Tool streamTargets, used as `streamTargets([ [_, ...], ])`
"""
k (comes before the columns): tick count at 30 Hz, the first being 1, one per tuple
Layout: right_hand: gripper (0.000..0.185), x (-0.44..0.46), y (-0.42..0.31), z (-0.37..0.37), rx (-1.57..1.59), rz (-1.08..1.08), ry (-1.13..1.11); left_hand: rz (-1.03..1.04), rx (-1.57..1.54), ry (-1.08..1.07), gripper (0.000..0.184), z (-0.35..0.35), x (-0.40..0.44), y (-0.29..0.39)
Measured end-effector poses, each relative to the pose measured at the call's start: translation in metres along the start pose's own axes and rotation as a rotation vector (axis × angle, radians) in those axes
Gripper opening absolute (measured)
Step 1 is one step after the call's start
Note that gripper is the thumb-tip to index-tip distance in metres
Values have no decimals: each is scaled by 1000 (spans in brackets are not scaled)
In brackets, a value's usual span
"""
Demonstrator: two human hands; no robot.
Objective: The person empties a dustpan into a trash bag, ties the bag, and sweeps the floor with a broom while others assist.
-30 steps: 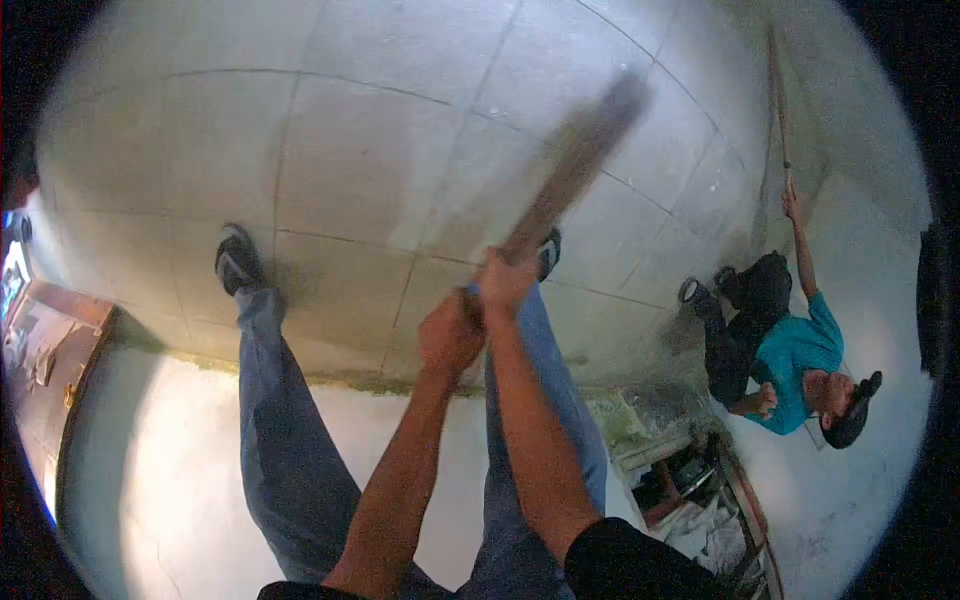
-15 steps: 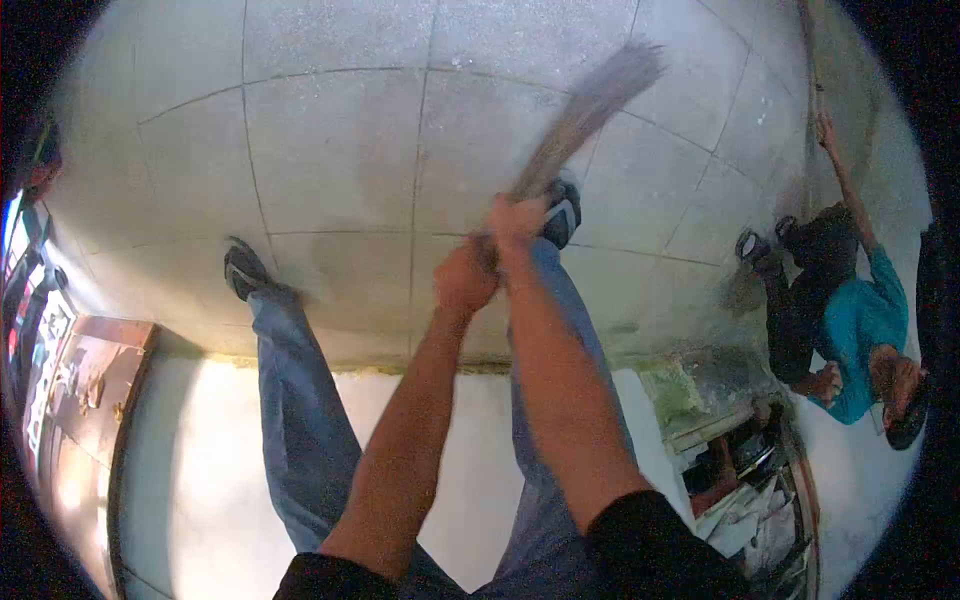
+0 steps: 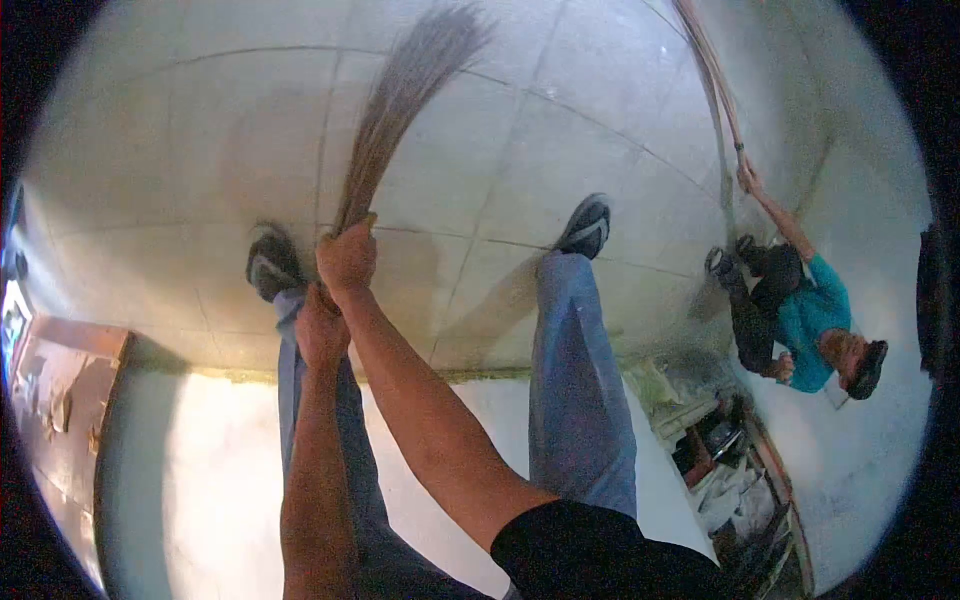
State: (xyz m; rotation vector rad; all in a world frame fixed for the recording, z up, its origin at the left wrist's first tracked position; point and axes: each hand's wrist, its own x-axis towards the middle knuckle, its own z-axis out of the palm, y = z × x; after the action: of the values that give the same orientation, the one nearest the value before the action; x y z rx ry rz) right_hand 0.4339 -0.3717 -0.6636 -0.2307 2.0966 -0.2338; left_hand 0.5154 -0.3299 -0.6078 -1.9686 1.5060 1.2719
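I hold a stick broom with both hands. My right hand wraps round it just below the spread bristles, closed tight. My left hand is closed on its lower end, just below the right hand and touching it. The bristles fan out over the floor towards the top of the view, slightly blurred. Whether their tips touch the floor I cannot tell. My left shoe is close beside the hands, and my right shoe stands farther right.
The tiled floor spreads ahead. At the right a crouching person in a teal shirt holds another stick broom. A pale wall shows between my legs, an opening with debris lower right, and a worn wooden panel at left.
My hands and the broom have swung from the centre to the left, and the bristles now point more upright. The other person's broom has come further into view.
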Motion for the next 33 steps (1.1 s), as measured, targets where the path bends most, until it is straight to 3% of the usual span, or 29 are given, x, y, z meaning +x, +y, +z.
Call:
streamTargets([
  [1, 80, -8, -14, 11, 49, -16, -29, 74, -56, 71, 49, -15, 3, -12],
  [4, 79, -32, -53, 49, 65, -115, -51, -52, -11, 110, 50, -53, 20, -43],
  [6, 72, -49, -78, 56, 169, -133, -90, -15, -133, 151, 49, -81, 17, -45],
  [8, 64, -60, -77, 81, 221, -89, -149, 34, 54, 172, 48, -107, 10, -48],
  [11, 56, -71, -91, 56, 251, -173, 8, 63, 57, 201, 45, -110, -3, -37],
  [14, 50, -76, -73, -13, 354, -141, -39, 64, 4, 195, 41, -77, -35, 3],
  [17, 50, -54, -25, -99, 346, -280, 37, 195, -159, 215, 40, 2, -66, 47],
  [20, 42, -11, 48, -187, 247, -341, 159, 72, -159, 14, 40, 66, -109, 150],
  [21, 43, 1, 64, -230, 214, -259, 48, 77, -259, -29, 40, 97, -123, 174],
  [23, 44, 18, 89, -308, 171, -264, 124, 96, -283, -186, 48, 140, -148, 229],
  [24, 47, 31, 115, -331, 77, -380, 265, 174, -370, -144, 50, 166, -162, 249],
  [25, 49, 40, 128, -365, 90, -297, 199, 251, -455, -106, 52, 193, -174, 270],
  [26, 51, 46, 139, -394, 102, -213, 128, 135, -430, -204, 52, 204, -185, 299],
  [27, 52, 43, 138, -419, 58, -297, 174, 19, -407, -298, 52, 210, -193, 324],
  [29, 52, 36, 127, -468, -10, -404, 261, 248, -591, -237, 50, 228, -206, 353],
  [33, 53, 65, 118, -516, 72, -397, 334, 306, -545, -263, 48, 231, -190, 410],
])
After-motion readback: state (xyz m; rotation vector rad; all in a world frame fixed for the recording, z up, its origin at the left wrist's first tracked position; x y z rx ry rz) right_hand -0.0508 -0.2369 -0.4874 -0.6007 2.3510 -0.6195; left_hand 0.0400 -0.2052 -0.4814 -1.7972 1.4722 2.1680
